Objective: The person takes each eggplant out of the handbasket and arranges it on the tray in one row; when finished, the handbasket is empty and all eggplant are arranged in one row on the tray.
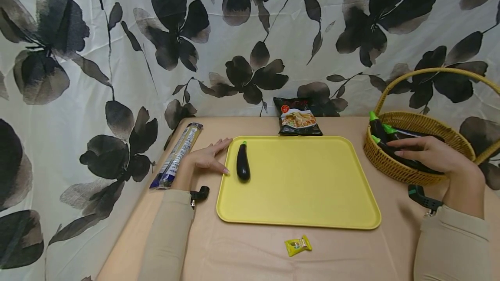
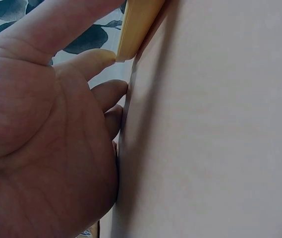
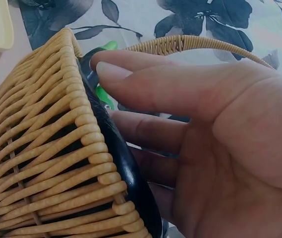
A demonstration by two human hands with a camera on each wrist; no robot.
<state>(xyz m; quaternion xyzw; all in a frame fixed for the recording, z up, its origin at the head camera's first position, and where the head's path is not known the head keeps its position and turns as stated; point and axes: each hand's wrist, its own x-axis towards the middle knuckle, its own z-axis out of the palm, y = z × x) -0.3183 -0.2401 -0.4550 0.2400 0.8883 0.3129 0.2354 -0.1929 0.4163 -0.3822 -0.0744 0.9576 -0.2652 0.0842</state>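
Note:
My left hand [image 1: 207, 157] is at the left edge of a yellow tray [image 1: 304, 185], fingers stretched out, touching its rim. In the left wrist view, the palm [image 2: 46, 134] faces the camera and a fingertip meets the tray's edge [image 2: 140, 29]. One dark eggplant [image 1: 243, 162] with a green stem lies on the tray's left part. At the right, my right hand [image 1: 437, 153] reaches over a wicker basket [image 1: 384, 166] holding several eggplants [image 1: 379, 129]. In the right wrist view, thumb and loosely bent fingers are right at an eggplant [image 3: 123, 158] along the basket rim.
A black food packet [image 1: 298, 118] stands behind the tray against the floral cloth [image 1: 250, 34]. Beside the left forearm lies a long blue-and-clear package [image 1: 177, 155]. A small yellow wrapped sweet [image 1: 298, 245] lies in front of the tray. The basket's tall handle [image 1: 433, 70] arches above it.

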